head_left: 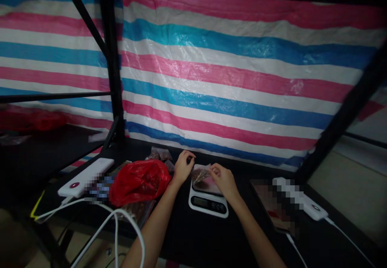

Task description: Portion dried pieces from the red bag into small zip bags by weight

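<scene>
Black counter (208, 235) under dim light; notes run near to far. White cable (133, 219) loops up at the near left, in front of a clear bag of brown contents (133, 210) partly under a red plastic bag (140, 181). Phone-like device (266, 205) and white power bank (314, 208) lie to the right, well apart from the work.

Scale (208, 206) sits between the forearms, panel toward the person; digits on its display not legible. Small clear bag (200, 174) is at the platform, over its far left part; cannot tell whether its full weight rests there. Right hand (223, 179): grip pinching that bag by its upper right edge. Left hand (182, 168): thumb and forefinger curved toward each other beside the scale; cannot tell whether anything is between them.

Judgement on handling: centre the bag on the platform, let go fully, keep both wrists off the plate, read only once settled.

Beyond the left hand, small filled bags (161, 154); behind all, striped sheeting (226, 78).
</scene>
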A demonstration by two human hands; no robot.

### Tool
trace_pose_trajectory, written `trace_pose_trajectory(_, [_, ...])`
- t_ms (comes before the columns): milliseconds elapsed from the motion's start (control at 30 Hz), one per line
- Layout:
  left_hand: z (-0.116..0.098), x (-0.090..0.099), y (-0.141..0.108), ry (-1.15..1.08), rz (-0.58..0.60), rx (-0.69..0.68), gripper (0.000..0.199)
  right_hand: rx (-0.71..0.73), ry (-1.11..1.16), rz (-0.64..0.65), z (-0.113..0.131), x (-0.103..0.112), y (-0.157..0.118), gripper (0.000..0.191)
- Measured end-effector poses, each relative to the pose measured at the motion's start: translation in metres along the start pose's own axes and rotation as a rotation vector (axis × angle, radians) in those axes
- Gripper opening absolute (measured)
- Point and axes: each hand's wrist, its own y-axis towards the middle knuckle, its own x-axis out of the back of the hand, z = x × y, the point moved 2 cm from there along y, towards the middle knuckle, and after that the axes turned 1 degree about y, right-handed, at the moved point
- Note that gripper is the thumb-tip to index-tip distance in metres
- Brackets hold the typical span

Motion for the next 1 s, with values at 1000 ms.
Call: trace_pose_trajectory(1000, [0.004,0.006,0.013,-0.477,-0.005,0.208,0.028,-0.009,0.872,0.019,-0.015,-0.033,0.049,0.036])
